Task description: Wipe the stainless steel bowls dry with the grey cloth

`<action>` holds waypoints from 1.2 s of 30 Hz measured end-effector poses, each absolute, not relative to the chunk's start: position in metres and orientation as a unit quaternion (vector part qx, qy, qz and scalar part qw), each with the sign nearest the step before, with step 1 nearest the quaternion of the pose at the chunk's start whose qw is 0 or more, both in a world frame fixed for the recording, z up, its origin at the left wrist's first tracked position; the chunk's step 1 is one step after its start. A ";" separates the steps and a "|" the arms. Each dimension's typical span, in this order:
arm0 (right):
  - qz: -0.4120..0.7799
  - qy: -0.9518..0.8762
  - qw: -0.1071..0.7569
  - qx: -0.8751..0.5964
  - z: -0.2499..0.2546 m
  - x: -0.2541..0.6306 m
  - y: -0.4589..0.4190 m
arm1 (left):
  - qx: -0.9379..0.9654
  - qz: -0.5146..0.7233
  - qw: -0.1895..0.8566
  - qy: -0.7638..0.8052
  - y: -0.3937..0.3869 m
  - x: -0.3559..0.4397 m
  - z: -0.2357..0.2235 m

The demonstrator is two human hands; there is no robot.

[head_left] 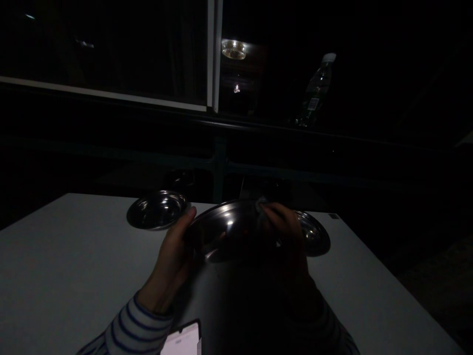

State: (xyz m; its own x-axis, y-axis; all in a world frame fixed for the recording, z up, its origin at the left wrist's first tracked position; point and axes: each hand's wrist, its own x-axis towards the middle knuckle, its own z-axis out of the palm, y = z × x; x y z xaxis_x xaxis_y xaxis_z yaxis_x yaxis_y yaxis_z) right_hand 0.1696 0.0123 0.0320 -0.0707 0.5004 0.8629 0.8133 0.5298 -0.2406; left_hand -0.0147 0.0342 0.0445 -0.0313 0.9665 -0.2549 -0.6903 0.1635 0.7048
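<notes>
The scene is very dark. My left hand [172,259] grips the left rim of a shiny steel plate [225,229], tilted up above a white table [74,261]. My right hand [283,224] rests on the plate's upper right side, pressing what looks like a small dark cloth [261,203] against it. A steel bowl [157,209] stands on the table just left of the plate. Another steel dish [314,236] lies right of my right hand, partly hidden by it.
A phone [183,340] with a lit screen lies at the near table edge by my striped left sleeve. A clear plastic bottle [316,91] stands on a dark ledge behind the table. Window frames and a reflected lamp [233,49] show at the back.
</notes>
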 end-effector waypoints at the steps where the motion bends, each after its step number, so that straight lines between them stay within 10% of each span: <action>1: -0.152 -0.713 0.505 -0.462 0.032 0.170 0.012 | 0.185 0.621 0.670 0.362 0.034 -0.016 0.045; 36: -0.238 -0.731 0.476 -0.426 0.035 0.161 0.007 | 0.421 0.598 0.538 0.419 0.031 -0.018 0.029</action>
